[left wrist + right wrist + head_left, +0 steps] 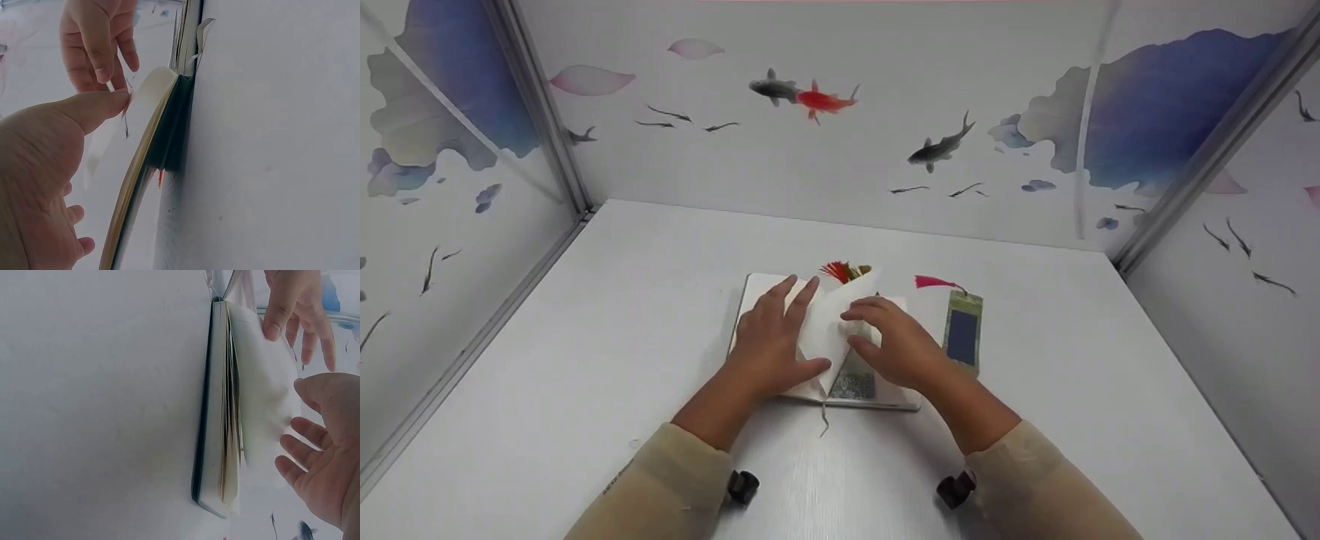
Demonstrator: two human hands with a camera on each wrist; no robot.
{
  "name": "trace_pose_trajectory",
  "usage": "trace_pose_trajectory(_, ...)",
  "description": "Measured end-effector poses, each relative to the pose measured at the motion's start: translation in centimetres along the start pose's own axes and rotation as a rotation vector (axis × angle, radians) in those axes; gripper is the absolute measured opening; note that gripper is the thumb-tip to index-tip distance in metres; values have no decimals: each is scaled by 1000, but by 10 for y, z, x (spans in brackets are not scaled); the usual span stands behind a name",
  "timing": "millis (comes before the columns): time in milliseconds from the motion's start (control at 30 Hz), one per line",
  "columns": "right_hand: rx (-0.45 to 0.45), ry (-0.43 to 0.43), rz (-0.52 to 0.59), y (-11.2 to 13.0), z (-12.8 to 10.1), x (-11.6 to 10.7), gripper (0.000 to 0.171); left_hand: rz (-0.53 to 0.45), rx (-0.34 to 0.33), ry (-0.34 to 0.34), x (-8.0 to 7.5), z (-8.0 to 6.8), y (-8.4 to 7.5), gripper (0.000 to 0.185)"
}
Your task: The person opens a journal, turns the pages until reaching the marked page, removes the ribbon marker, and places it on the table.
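An open notebook (757, 283) lies on the white table, its dark cover (175, 124) showing in the left wrist view. One page (826, 324) stands raised at a slant over the right half. Under it a grey-green patterned card (853, 384) shows in part; the rest is hidden. Over the left page my left hand (769, 341) spreads its fingers, thumb reaching toward the raised page's foot. My right hand (900, 341) is at that page's right side, fingers loosely bent and apart. In the right wrist view its fingertips (289, 443) are right at the page, with no pinch.
Right of the notebook lies a green bookmark (964, 334) with a dark blue panel and a pink tassel (936, 282). A red and green tassel (835, 271) sticks out behind the raised page. A thin ribbon (824, 424) hangs from the notebook's near edge. Printed panels (870, 165) enclose the table.
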State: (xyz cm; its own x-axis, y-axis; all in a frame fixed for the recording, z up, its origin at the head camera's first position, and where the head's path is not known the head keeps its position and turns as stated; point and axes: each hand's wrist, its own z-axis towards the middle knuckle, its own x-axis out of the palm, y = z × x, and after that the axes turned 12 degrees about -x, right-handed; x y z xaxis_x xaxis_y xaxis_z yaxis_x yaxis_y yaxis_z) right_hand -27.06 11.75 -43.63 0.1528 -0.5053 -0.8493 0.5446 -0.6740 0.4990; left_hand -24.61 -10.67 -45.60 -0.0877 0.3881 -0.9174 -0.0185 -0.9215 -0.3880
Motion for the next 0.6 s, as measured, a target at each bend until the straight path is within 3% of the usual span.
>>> trace_pose_trajectory(233,-108,33,10,-2,6,5,43,11,14,-9,-1,0,2,111)
trace_pose_trajectory(467,-27,106,-56,-7,20,9,53,46,-13,8,-1,-1,6,99)
trace_pose_trajectory(600,3,176,-121,-10,27,13,61,57,-15,53,-2,-2,8,94)
